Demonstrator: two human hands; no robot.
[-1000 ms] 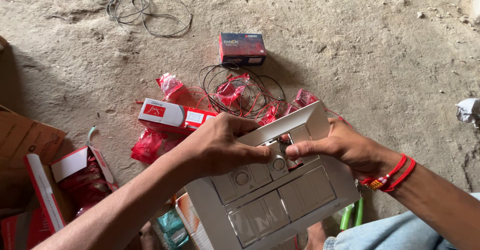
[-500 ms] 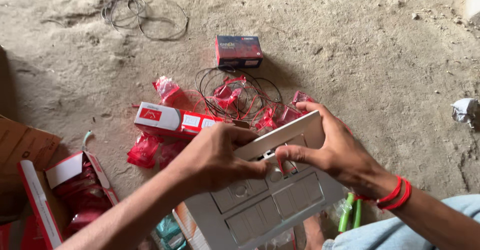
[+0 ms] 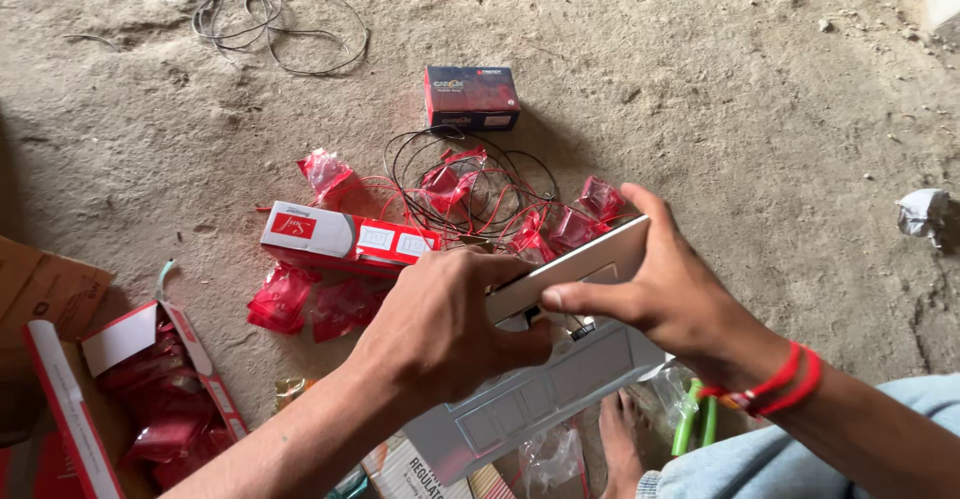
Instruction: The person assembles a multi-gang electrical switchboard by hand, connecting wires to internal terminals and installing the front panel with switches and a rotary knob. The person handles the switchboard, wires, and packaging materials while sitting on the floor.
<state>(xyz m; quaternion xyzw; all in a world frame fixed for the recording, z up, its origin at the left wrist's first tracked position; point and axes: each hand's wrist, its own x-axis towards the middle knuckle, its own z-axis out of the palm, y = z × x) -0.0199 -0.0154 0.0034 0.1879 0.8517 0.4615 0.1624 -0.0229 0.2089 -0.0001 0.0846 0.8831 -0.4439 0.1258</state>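
Both hands hold a white switch plate (image 3: pixel 560 379) above the floor (image 3: pixel 700 79), low in the centre of the head view. The left hand (image 3: pixel 440 329) is closed around the plate's upper left portion, fingers curled over the front face. The right hand (image 3: pixel 670 294) grips the upper right edge, thumb pointing left along the rim and fingers wrapped behind; this wrist carries red thread bands (image 3: pixel 775 384). The plate is tilted, its far edge raised toward the right. Rectangular module openings are visible on the lower part of its face.

On the floor just beyond the hands lies a coil of thin black and red wire (image 3: pixel 470 189), with several small red plastic packets (image 3: pixel 445 184) around and under it. A long red-and-white carton (image 3: pixel 345 239) lies just left of the coil. A dark blue and red box (image 3: pixel 470 97) stands farther away. A loose loop of grey wire (image 3: pixel 265 14) lies well apart, at the upper left. An open carton of red packets (image 3: pixel 150 399) sits at the lower left. A crumpled scrap of paper (image 3: pixel 925 211) lies at the right. A bare foot (image 3: pixel 622 444) shows below the plate.
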